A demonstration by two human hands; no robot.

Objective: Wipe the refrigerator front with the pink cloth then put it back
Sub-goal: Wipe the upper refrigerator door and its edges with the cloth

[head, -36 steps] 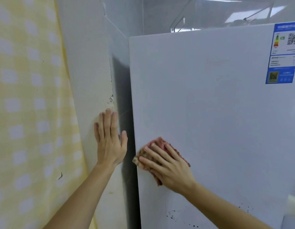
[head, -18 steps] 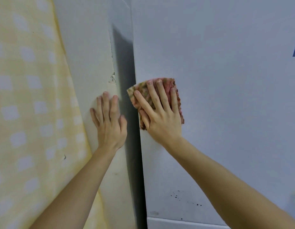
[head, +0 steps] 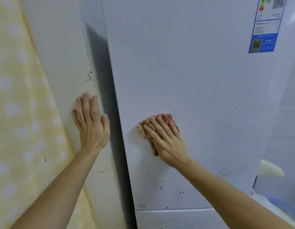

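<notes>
The white refrigerator front (head: 193,76) fills the middle and right of the head view. My right hand (head: 166,139) lies flat with straight fingers on the pink patterned cloth (head: 143,128), pressing it against the door a little right of the door's left edge. The cloth is mostly hidden under the hand. My left hand (head: 91,124) rests flat with straight fingers on the white wall (head: 60,55) just left of the refrigerator.
A yellow checked curtain (head: 16,113) hangs at the far left. A dark gap (head: 108,104) separates wall and refrigerator. A blue energy label (head: 265,28) sits at the door's upper right. Small dark specks (head: 168,187) dot the door's lower part. A blue basin rim (head: 285,205) shows at lower right.
My right hand has slid the cloth to the right, away from the door's left edge. My left hand stays on the wall. The view has shifted, bringing the label back in.
</notes>
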